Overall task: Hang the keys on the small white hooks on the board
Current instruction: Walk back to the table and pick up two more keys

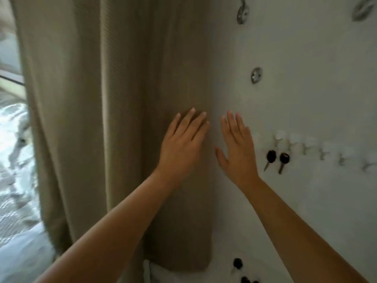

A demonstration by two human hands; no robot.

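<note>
No readable writing anywhere. Left hand (181, 146) and right hand (237, 148) mid-frame, spread flat, empty. Two black-headed keys (277, 161) hanging on white hooks (306, 148) right of centre; more keys (241, 270) at bottom edge.

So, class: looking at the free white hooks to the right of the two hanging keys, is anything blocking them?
Nothing visible blocks them. The free white hooks stand bare on the wall, right of the two hung keys. Both hands, left hand and right hand, are open and empty, further left. The curtain hangs clear.
</note>
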